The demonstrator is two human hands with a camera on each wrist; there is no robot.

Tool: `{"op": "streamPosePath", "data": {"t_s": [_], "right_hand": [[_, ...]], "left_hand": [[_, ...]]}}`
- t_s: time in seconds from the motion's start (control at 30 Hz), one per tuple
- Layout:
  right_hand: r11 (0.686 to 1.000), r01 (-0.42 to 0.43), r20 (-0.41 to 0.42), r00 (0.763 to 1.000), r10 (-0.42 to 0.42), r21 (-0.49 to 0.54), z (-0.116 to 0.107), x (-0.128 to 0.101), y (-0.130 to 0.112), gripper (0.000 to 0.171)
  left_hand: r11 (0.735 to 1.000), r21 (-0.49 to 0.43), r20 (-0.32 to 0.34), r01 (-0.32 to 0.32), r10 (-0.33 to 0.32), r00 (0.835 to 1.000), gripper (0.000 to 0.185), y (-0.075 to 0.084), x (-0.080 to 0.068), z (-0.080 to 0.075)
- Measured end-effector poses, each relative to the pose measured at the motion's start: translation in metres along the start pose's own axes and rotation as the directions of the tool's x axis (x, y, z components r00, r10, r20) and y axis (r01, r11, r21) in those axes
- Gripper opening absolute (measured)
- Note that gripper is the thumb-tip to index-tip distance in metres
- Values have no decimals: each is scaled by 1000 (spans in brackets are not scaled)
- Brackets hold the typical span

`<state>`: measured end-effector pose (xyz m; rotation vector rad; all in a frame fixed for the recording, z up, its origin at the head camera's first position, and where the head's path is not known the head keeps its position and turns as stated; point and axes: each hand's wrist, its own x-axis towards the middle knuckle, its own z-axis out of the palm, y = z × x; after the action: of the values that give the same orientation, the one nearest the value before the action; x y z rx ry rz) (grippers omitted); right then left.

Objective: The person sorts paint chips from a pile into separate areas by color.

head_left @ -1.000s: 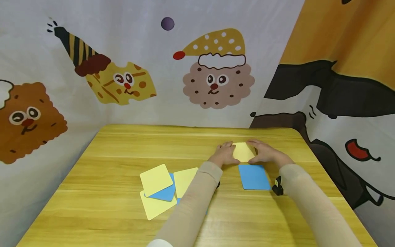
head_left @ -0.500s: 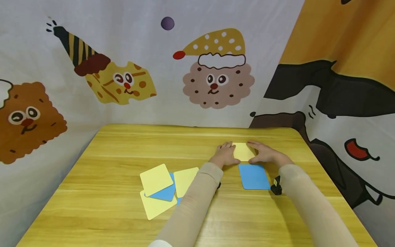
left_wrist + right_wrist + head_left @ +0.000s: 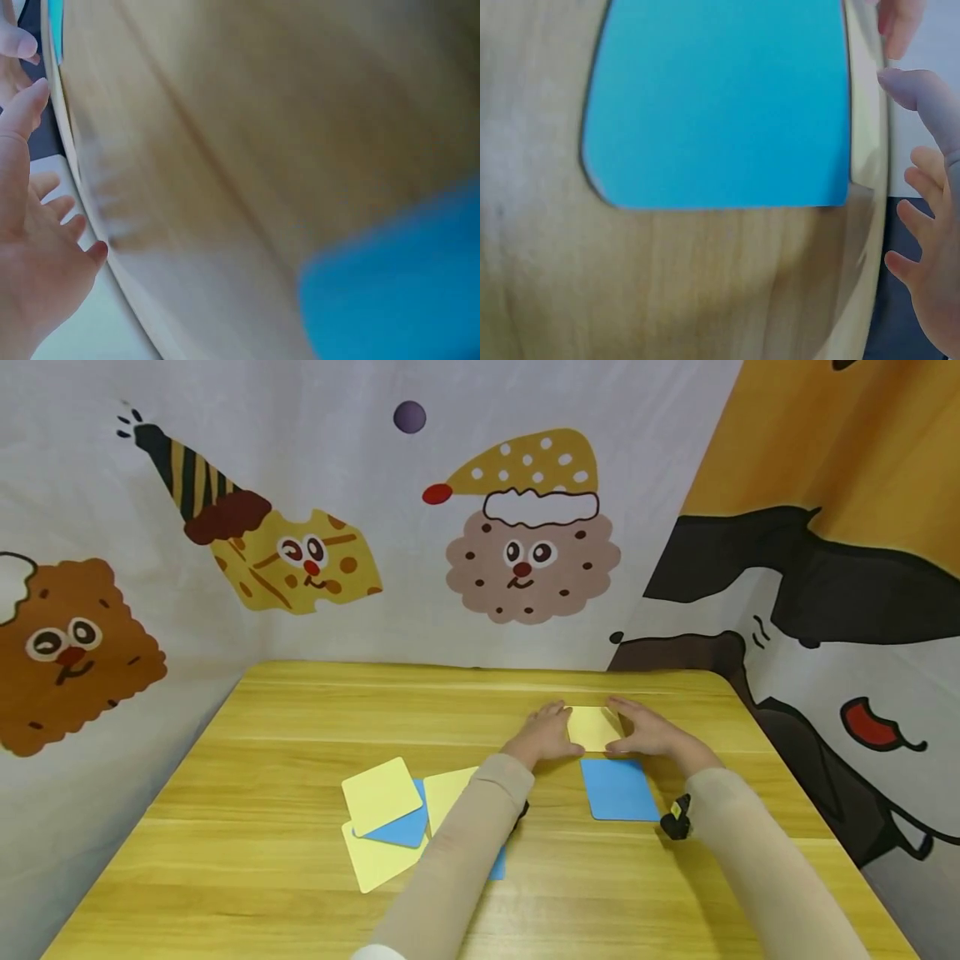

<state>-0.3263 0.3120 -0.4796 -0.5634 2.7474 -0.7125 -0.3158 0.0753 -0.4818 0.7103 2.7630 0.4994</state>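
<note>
A yellow square card (image 3: 594, 729) lies flat on the wooden table near its far edge. My left hand (image 3: 542, 735) is at its left side and my right hand (image 3: 652, 729) at its right, thumbs toward the near corners. Whether the fingers touch its edges is hard to tell. Directly nearer lies a blue card (image 3: 618, 789), close to the yellow one and large in the right wrist view. There the right hand (image 3: 930, 225) has its fingers spread. In the left wrist view the left hand (image 3: 45, 262) also has loose, extended fingers and holds nothing.
Left of my left forearm, several yellow cards (image 3: 381, 796) and blue cards (image 3: 401, 829) overlap in a loose pile, partly hidden by the sleeve. A cartoon-printed curtain (image 3: 412, 635) hangs behind the table (image 3: 225, 877).
My hands have moved slightly apart, and the left forearm has shifted left, showing more of a blue card beside it. The yellow card between the hands looks unmoved.
</note>
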Motion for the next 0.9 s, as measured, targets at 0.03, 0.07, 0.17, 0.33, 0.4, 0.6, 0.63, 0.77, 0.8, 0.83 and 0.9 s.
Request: {"op": "streamPosePath", "data": {"t_s": [0.03,0.07,0.17,0.33,0.4,0.6,0.63,0.77,0.8,0.83,0.9], "right_hand": [[1000,4,-11,1000,-4,-4,0,-1,-1,99],[1000,15,-21,1000,-15,-6,-1,-3,-2,98],[999,31,-54,998,-32,-28,-1,-7,-5,95],[998,38,-91,995,-42,-44,2,-17,-12,95],[998,49,-106,993,-53,-45,4,-21,-15,96],[993,115,-161,980,-118,-28,9,-32,-27,95],[992,123,-169,978,-126,-28,10,-34,-29,95],[989,148,-198,969,-151,-28,17,-41,-37,92],[988,154,-201,967,-156,-25,20,-42,-39,92],[986,162,-204,965,-164,-24,22,-43,-42,92],[984,180,-205,962,-179,-10,26,-46,-48,91]], "left_hand": [[1000,-10,2,-3,3,1000,84,-1,-2,-2],[1000,-16,4,-4,4,1000,83,-1,-3,-4],[999,-26,3,-19,19,1000,82,-2,-7,-9],[997,-48,-22,-67,66,998,81,1,-14,-19],[994,-62,-37,-88,86,996,81,2,-18,-23],[991,-48,-81,-127,123,989,81,3,-33,-37],[991,-48,-89,-128,124,988,81,3,-36,-38],[987,-71,-119,-146,137,983,80,-1,-50,-44],[985,-77,-127,-152,142,982,80,-2,-54,-45],[983,-87,-134,-160,147,980,80,-4,-58,-46],[981,-100,-142,-166,151,978,81,-8,-68,-48]]}}
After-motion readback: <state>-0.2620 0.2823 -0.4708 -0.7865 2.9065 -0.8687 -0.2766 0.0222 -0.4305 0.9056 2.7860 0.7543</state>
